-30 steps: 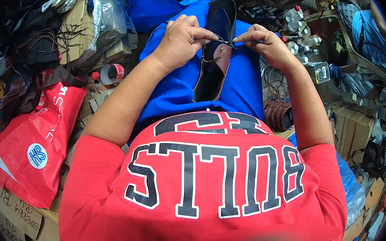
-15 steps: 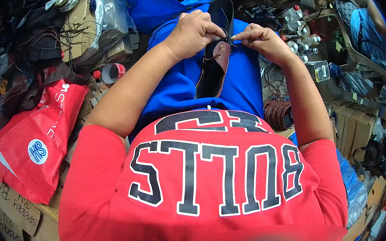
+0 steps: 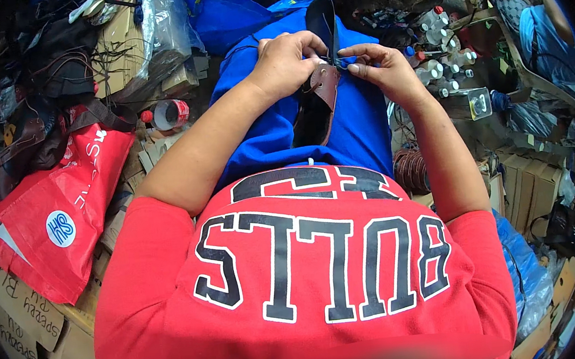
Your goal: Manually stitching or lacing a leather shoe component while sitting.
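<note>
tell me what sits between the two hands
In the head view, the brown leather flap of the dark shoe sits between left hand and right hand.

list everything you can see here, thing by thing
shoe: one, dark with a brown leather flap, lying on the lap between both hands
red bag: one, red with white marks, on the left over cardboard boxes
cardboard boxes: several, brown, lower left
tape roll: one, red, left of the lap
small bottles: many, white with coloured caps, upper right
coil of cord: one, brown, by the right forearm
blue plastic: one bundle, lower right
left hand: one, fingers gripping the shoe's flap
right hand: one, fingers pinching at the flap's top edge
</note>
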### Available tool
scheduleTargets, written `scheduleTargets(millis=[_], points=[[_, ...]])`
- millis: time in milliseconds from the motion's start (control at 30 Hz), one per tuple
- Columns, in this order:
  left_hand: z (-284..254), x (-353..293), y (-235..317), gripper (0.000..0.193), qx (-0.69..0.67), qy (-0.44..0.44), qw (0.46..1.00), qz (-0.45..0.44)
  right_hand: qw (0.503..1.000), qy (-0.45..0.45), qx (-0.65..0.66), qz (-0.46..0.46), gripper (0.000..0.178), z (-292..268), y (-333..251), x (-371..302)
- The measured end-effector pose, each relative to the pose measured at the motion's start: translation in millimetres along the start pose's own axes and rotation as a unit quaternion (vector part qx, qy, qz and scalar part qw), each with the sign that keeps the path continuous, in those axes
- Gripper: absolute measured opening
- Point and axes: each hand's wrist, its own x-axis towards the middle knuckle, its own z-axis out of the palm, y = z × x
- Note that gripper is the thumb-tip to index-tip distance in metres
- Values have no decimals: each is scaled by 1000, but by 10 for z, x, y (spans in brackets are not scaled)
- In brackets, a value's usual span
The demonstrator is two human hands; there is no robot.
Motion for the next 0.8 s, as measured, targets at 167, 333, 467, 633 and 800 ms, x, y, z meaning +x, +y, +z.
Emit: scheduleTargets(millis=[167, 333, 467, 633, 800], points=[[106, 37, -2, 14, -24, -5, 1000, -11, 999, 30, -30, -13, 14, 33, 11, 31], [58, 59, -5, 5, 61, 60, 990, 111, 998, 15, -52, -22, 7, -3, -50, 99], [-135, -28, -6, 6, 91, 59, 984, 142, 982, 13, -148, -114, 11, -153, -73, 64], [-223, -167, 22, 9, 138, 43, 984, 104, 999, 24, 14, -19, 17, -205, 148, -44], [-211, -43, 70, 16, 56, -93, 993, 49, 982, 46, -171, -68, 15, -253, 160, -324]])
